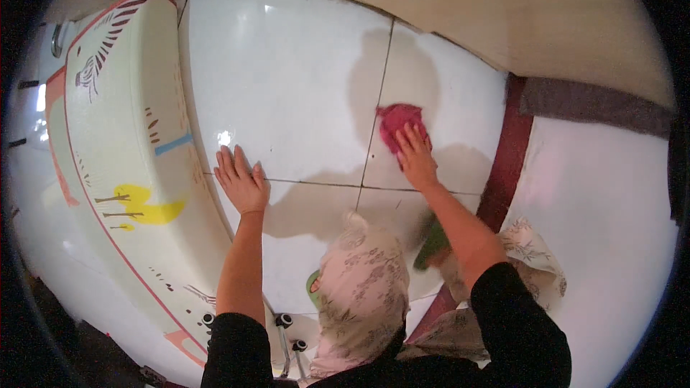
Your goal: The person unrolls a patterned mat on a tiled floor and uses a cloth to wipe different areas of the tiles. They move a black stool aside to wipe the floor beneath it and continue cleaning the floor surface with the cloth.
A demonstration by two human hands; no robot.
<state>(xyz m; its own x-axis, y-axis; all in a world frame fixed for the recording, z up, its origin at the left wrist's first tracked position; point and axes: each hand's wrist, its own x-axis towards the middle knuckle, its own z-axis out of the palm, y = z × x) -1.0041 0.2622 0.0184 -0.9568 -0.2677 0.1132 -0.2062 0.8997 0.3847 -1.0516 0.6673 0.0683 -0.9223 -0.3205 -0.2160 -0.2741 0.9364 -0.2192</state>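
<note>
Under my right hand (pixel 416 157) lies a crumpled dark pink cloth (pixel 400 121), pressed against the white tiled floor (pixel 291 86). My fingers are spread over the cloth's near part, and its far part shows beyond them. My left hand (pixel 241 180) rests palm down on the tiles with fingers apart, holding nothing. It sits close to a grout line, beside a cream padded mat (pixel 161 172) printed with animals and trees. Small dark specks show on the tiles near both hands.
A beige panel (pixel 458 0) borders the floor at the far side. At right runs a dark red threshold strip (pixel 504 156), with a grey-brown mat (pixel 593 110) beyond it. Metal legs with wheels (pixel 284 320) stand near my left side. Green slippers (pixel 434 242) are on my feet.
</note>
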